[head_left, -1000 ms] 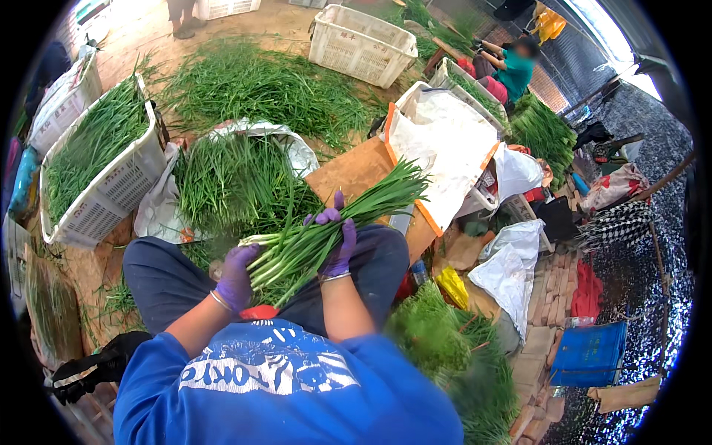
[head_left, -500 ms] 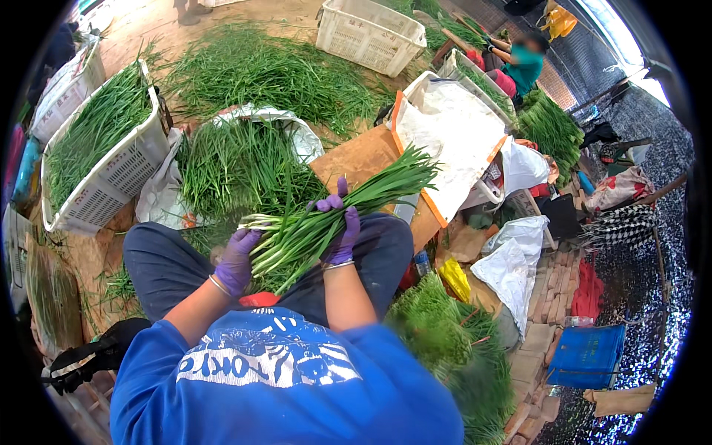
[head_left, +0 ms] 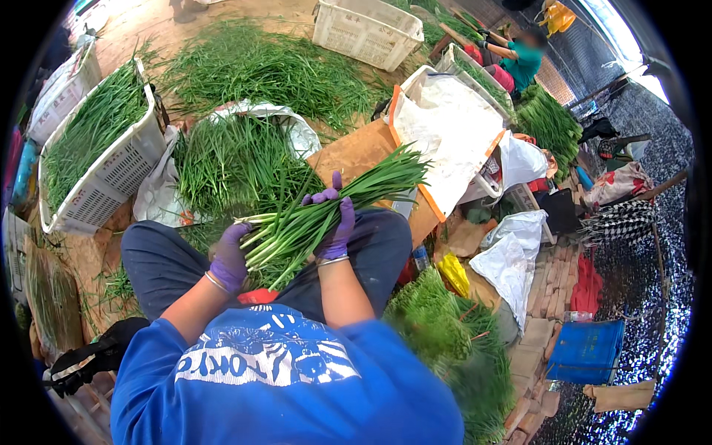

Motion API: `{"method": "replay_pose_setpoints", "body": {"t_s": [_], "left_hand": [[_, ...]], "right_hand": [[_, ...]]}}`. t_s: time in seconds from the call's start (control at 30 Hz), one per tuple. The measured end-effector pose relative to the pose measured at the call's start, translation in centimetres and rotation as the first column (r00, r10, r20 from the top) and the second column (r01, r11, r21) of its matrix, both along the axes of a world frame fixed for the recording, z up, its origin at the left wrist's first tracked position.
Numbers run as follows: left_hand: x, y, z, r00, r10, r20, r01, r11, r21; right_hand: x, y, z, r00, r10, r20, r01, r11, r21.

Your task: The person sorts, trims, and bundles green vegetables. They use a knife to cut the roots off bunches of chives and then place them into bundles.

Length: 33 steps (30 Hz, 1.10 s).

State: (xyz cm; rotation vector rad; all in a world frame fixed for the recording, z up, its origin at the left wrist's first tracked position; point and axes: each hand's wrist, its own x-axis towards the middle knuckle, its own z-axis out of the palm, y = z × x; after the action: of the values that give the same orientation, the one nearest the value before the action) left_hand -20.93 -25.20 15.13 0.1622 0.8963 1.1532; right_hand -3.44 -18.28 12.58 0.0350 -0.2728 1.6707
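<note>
A bunch of long green chives point(head_left: 315, 230) lies slantwise above my lap, its pale stem ends to the left and its leafy tips up to the right. My right hand point(head_left: 337, 226), in a purple glove, is wrapped round the middle of the bunch from below, fingers curling over the top. At the pale ends my left hand point(head_left: 229, 259), gloved the same, grips the stems, its fingers partly hidden behind them. A few stems hang loose below the bunch. Past my knees, a heap of chives point(head_left: 241, 163) rests on a white sack point(head_left: 302, 137).
A white crate point(head_left: 107, 178) full of greens stands at the left. More chives point(head_left: 259, 70) are spread on the floor ahead, near another crate point(head_left: 363, 33). Beside my right leg lie bundled chives point(head_left: 430, 319). A co-worker point(head_left: 519, 59) sits at the far right.
The bunch and both hands have shifted slightly left. My left hand has moved a little down and left along the pale stem ends. The right hand keeps its hold.
</note>
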Motion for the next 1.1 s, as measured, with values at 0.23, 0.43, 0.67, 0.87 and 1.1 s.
{"method": "replay_pose_setpoints", "body": {"t_s": [0.23,0.43,0.67,0.87,1.1], "left_hand": [[-8.9,2.3,-3.9,0.977,0.155,0.148,-0.206,0.868,0.451],[-15.5,1.4,-1.6,0.545,0.208,-0.812,0.228,0.895,0.382],[-7.1,0.6,0.1,0.638,-0.055,-0.768,0.453,0.833,0.317],[-1.5,2.5,2.0,0.794,-0.366,-0.485,0.500,0.847,0.179],[-0.8,2.0,0.4,0.768,-0.267,-0.583,0.481,0.840,0.249]], "right_hand": [[4.1,2.2,0.8,0.993,-0.088,-0.079,0.093,0.994,0.061],[9.7,2.6,0.7,0.961,-0.263,-0.087,0.275,0.944,0.180],[6.3,2.4,2.0,0.983,-0.160,-0.087,0.165,0.985,0.052],[6.2,1.8,1.6,0.988,-0.073,-0.133,0.072,0.997,-0.016],[5.4,1.5,1.9,0.987,0.065,-0.144,-0.043,0.988,0.152]]}}
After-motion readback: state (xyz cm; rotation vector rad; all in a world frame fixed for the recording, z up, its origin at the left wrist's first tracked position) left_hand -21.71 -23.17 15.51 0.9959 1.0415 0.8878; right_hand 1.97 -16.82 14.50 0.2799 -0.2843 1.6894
